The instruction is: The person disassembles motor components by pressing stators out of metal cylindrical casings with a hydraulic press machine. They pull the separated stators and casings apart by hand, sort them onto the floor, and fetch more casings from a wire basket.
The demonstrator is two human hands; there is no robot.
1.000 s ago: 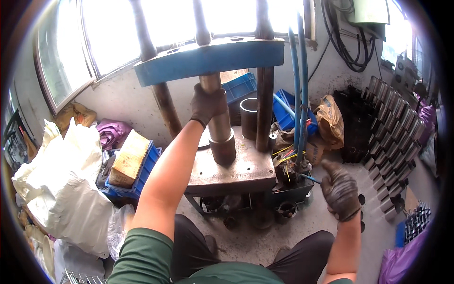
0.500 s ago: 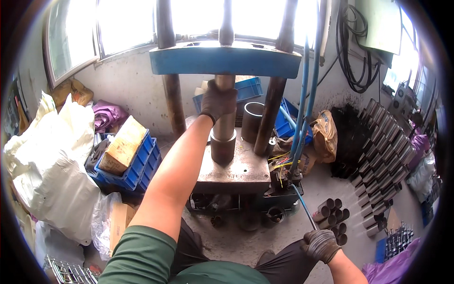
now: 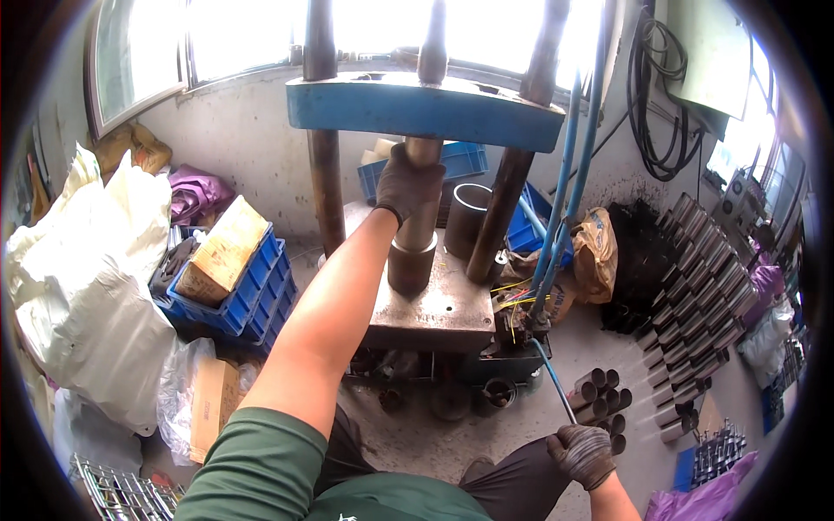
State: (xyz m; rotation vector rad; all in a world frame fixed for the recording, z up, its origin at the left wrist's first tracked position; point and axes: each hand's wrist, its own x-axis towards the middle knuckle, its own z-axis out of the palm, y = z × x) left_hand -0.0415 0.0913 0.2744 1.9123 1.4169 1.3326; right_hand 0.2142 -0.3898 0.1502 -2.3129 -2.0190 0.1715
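Observation:
My left hand, in a dark work glove, reaches forward with its fingers wrapped round a steel cylinder beneath the press's blue crosshead. The cylinder stands upright, its lower end inside a wider dark metal sleeve on the steel press table. The glove hides part of the cylinder's upper end. Low on the right, my right hand, in a grey striped glove, is closed round the end of a thin lever rod running up to the press base.
Upright columns flank the cylinder; a dark tube stands behind it. Blue hoses and loose wires lie right. Short pipes and stacked metal tubes occupy the right floor. Blue crates and white sacks are left.
The whole view has shifted slightly. Both hands keep their grips, the left on the cylinder and the right on the lever rod. No other clear movement shows.

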